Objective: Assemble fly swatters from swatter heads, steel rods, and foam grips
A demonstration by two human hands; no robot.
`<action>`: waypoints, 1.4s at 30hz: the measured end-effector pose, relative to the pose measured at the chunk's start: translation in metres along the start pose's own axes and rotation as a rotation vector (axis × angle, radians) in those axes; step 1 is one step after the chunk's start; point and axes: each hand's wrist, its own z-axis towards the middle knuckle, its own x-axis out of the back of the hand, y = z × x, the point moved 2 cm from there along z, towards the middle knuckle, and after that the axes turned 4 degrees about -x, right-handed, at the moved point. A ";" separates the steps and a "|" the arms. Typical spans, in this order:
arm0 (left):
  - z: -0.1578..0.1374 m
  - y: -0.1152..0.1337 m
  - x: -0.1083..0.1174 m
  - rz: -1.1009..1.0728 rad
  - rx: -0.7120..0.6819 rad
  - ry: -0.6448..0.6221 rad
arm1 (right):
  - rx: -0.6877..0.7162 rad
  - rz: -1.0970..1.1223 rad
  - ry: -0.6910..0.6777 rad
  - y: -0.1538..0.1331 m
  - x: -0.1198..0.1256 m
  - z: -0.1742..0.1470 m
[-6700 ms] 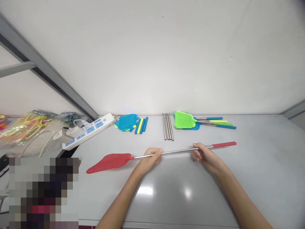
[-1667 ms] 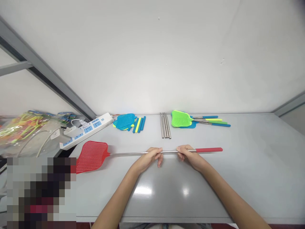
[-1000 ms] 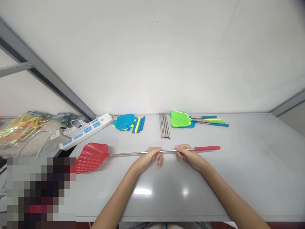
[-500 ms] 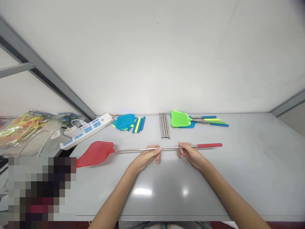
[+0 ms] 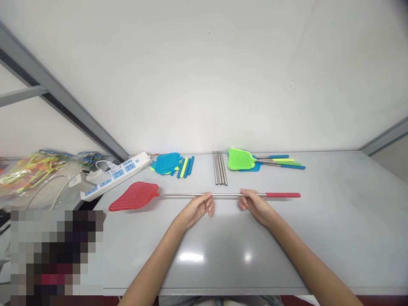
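Note:
A red fly swatter (image 5: pixel 135 196) with a long metal rod and a red grip stretches sideways above the table, its head to the left. My left hand (image 5: pixel 200 207) is closed on the middle of the rod, thumb on top. Closer to the red grip, my right hand (image 5: pixel 253 201) pinches the same rod. Beyond my hands lie several loose metal rods (image 5: pixel 220 168), side by side. To their right rests a stack of fly swatters with a green head (image 5: pixel 241 159) on top.
Blue swatter heads (image 5: pixel 167 163) and several blue and yellow grips (image 5: pixel 185 167) lie by the wall. A white power strip (image 5: pixel 119 174) with plugs sits at the left, beside plastic-bagged goods (image 5: pixel 35 170). A pixelated patch covers the lower left. The grey table (image 5: pixel 344 221) meets a white wall.
The red swatter has shifted slightly right and levelled, its head rising a little. Its grip end reaches further right. Both hands remain on the rod in nearly the same places.

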 end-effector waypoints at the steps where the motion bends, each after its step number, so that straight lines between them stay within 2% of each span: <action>1: 0.001 0.000 0.000 -0.018 0.013 -0.007 | 0.001 0.001 0.003 0.000 0.000 0.000; 5: 0.003 -0.001 0.002 -0.062 0.052 -0.009 | -0.005 0.006 0.002 -0.001 -0.001 -0.001; 12: 0.003 -0.002 0.004 0.030 0.050 -0.007 | 0.009 -0.007 -0.003 -0.002 -0.001 -0.002; 22: 0.003 -0.001 0.002 0.045 0.065 0.007 | -0.006 -0.012 0.022 -0.003 -0.002 -0.003; 25: 0.003 -0.001 0.001 0.051 0.063 0.007 | 0.012 -0.007 0.062 -0.002 -0.003 -0.002; 30: 0.002 -0.001 0.000 0.062 0.075 -0.005 | 0.069 0.018 0.202 -0.001 -0.002 -0.001; 37: 0.001 0.001 -0.001 0.027 0.059 0.004 | 0.058 0.011 0.178 -0.001 -0.002 -0.001; 42: 0.002 0.001 -0.001 -0.067 0.031 0.057 | 0.047 -0.020 0.185 -0.002 -0.002 -0.002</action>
